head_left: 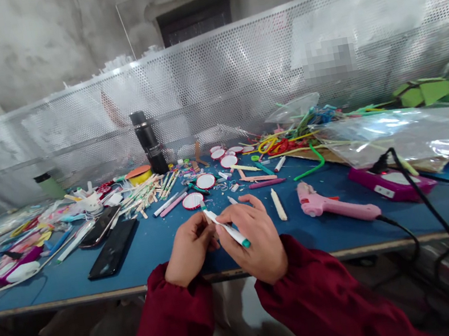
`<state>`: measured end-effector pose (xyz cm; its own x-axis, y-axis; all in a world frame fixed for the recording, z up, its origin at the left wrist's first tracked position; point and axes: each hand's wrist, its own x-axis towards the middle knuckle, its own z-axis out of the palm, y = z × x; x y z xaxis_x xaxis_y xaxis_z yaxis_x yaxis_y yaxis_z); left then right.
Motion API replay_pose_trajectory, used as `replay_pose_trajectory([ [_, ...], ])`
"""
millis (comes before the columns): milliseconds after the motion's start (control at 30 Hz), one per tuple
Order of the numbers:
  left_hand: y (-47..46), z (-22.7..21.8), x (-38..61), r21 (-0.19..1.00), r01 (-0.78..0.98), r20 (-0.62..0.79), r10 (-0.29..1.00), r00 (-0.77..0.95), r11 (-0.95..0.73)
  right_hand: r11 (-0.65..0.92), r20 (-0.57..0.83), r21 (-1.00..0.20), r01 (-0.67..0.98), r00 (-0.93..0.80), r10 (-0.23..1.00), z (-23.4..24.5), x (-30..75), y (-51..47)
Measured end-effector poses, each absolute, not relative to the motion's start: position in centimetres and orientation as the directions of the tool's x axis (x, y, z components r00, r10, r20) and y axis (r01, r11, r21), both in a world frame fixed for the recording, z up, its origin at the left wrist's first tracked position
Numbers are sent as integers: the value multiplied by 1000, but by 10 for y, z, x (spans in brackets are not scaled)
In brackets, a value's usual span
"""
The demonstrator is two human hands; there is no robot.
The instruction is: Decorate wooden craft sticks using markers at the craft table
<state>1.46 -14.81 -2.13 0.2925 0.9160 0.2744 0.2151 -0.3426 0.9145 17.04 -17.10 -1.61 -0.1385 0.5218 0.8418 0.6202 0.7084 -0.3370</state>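
My right hand [258,238] is closed around a white marker pen [230,230] with green ends, held at a slant over the table's front edge. Pressed up against the pen are the curled fingertips of my left hand [189,248]; whatever they pinch is hidden. Just beyond the hands lies a round white disc with a red rim [192,201], and a second such disc [205,181] sits behind it. To the right of my right hand rests a cream-coloured stick [279,206]. Farther right is a pink glue gun [340,207].
A black phone [112,249] and a darker phone [100,226] lie left. Wooden sticks [146,196] are heaped behind, near a black thermos [148,143]. At right are a purple power strip [390,183] with a cable, a plastic bag [409,132] and a green pipe cleaner [315,166].
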Motion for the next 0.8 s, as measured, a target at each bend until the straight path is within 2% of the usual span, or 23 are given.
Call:
replay_pose_trajectory([
  [567, -150, -17, 16, 934, 158, 268, 922, 279, -319, 711, 868, -329, 621, -97, 486, -18, 171, -171],
  [800, -148, -19, 17, 948, 124, 255, 932, 259, -294, 713, 852, -290, 639, -167, 496, -15, 175, -171],
])
